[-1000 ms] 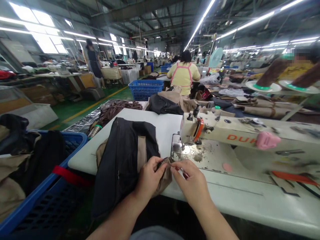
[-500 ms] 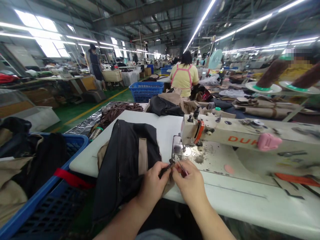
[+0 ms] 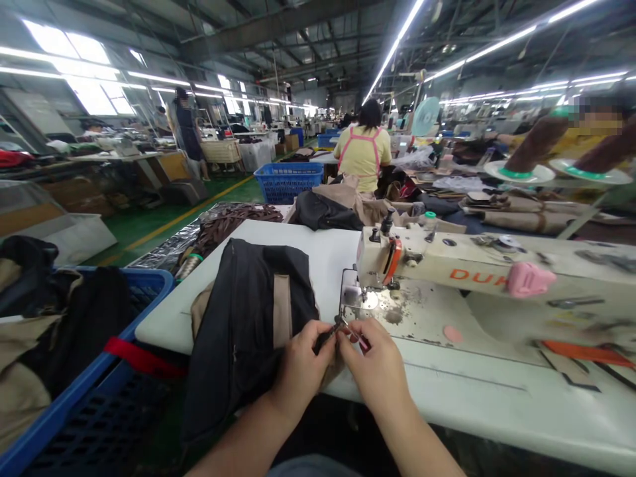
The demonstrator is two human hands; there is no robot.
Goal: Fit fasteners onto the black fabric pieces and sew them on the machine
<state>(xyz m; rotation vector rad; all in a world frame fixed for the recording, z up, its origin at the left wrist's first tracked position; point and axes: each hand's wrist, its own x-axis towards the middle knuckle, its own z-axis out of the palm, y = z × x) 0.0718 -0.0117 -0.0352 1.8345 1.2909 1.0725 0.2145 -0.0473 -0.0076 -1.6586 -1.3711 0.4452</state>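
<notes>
A: Please, what is nearest, at the bottom of the frame?
B: The two hands, close together at the lower centre. The left hand (image 3: 303,361) is nearly closed, thumb and fingers pinching the edge of the black cloth (image 3: 248,298). The right hand (image 3: 375,354) is also nearly closed, and it grips a slim tool (image 3: 364,344) — metal at the tip, pinkish at the end, but too small for me to tell its kind.
A: And where does this cloth lie?
B: Left of centre, on the white table (image 3: 447,391), and it hangs over the near edge. A tan strip (image 3: 281,305) runs along it.
A: What is beside it?
B: At the lower left stands a blue basket (image 3: 87,404) with black and tan cloth inside. On the right is the sewing machine (image 3: 432,255), with a pink object (image 3: 530,279) on its front.
A: And farther away?
B: Two brown spools (image 3: 536,144) at the upper right, then a second basket (image 3: 288,175) above the centre — and near it a person in yellow (image 3: 365,154), back turned to us. At the upper left, a person in dark clothes (image 3: 187,129) is standing.
</notes>
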